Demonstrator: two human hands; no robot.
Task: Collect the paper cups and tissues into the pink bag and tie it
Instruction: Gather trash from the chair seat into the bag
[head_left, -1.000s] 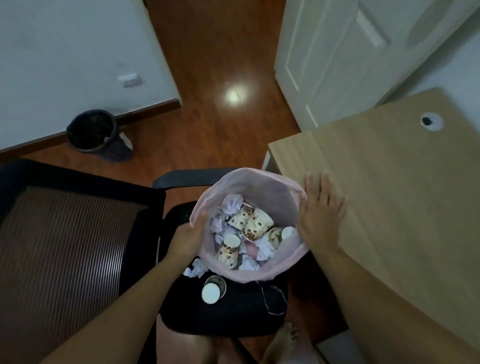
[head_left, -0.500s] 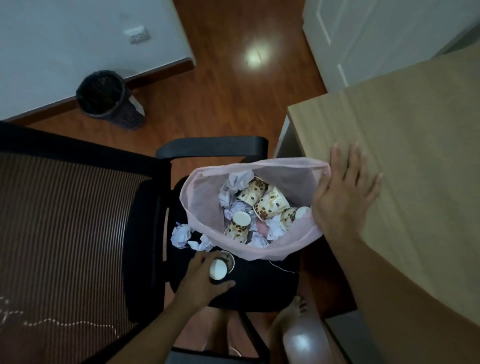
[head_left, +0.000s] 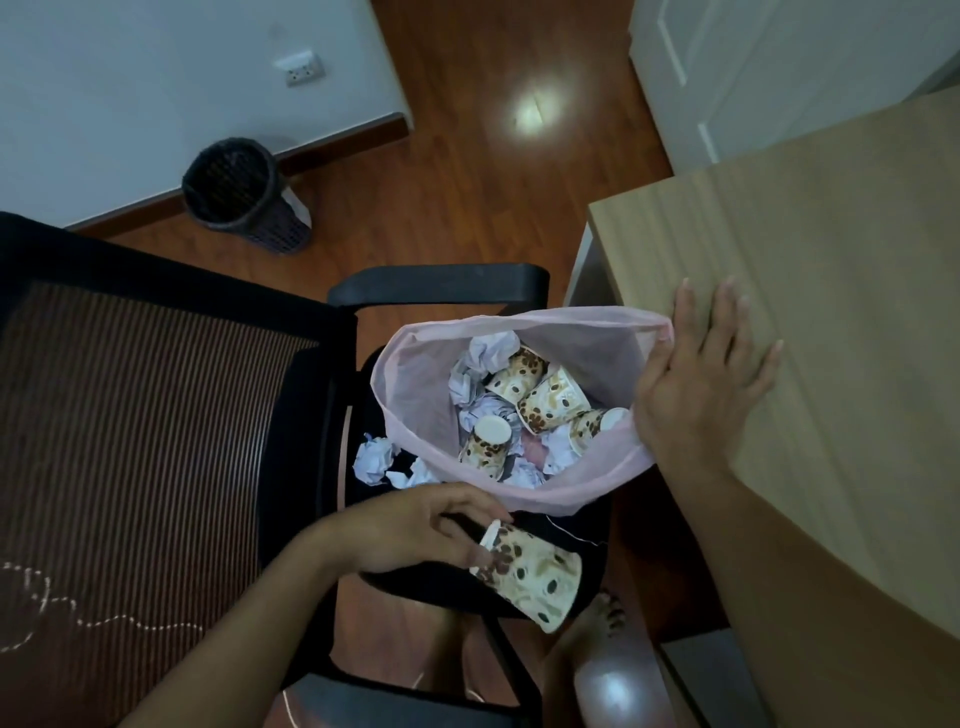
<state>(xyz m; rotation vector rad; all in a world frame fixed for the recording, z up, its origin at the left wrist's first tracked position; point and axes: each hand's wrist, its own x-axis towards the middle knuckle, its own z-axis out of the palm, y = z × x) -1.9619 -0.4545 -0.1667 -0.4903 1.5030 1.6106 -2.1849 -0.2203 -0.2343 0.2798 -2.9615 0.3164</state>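
Observation:
The pink bag (head_left: 415, 395) stands open on the black chair seat, with several patterned paper cups (head_left: 553, 402) and crumpled tissues (head_left: 488, 351) inside. My left hand (head_left: 415, 525) grips one more patterned paper cup (head_left: 535, 577), lying sideways just below the bag's near rim. My right hand (head_left: 701, 384) presses the bag's right rim against the desk edge, fingers spread flat. Two crumpled tissues (head_left: 374, 460) lie on the seat, left of the bag.
The black office chair (head_left: 156, 415) has a mesh back at left and an armrest (head_left: 441, 283) behind the bag. A wooden desk (head_left: 841, 312) fills the right side. A black waste bin (head_left: 244, 195) stands on the wood floor by the wall. My bare feet show below the seat.
My left hand let go of the bag's left rim, reached down to the cup on the seat and has lifted it, tipped on its side. The right hand stayed on the bag rim.

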